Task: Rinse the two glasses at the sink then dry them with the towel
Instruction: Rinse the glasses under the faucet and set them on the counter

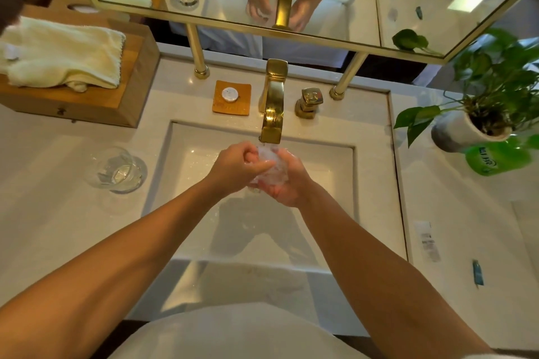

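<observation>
A clear glass (pixel 269 166) is held over the white sink (pixel 186 213), right under the spout of the gold faucet (pixel 272 108), and water is splashing on it. My right hand (pixel 287 183) cups it from below and from the right. My left hand (pixel 240 165) grips it from the left, fingers over its rim. A second clear glass (pixel 116 170) stands upright on the counter to the left of the basin. The pale yellow towel (pixel 62 52) lies folded on a wooden box at the back left.
A gold tap handle (pixel 310 100) stands right of the faucet. An orange coaster with a small white disc (pixel 232 97) lies left of it. A potted plant (pixel 478 114) and a green bottle (pixel 495 159) stand at the right. A gold-framed mirror (pixel 262 26) hangs over the counter's back.
</observation>
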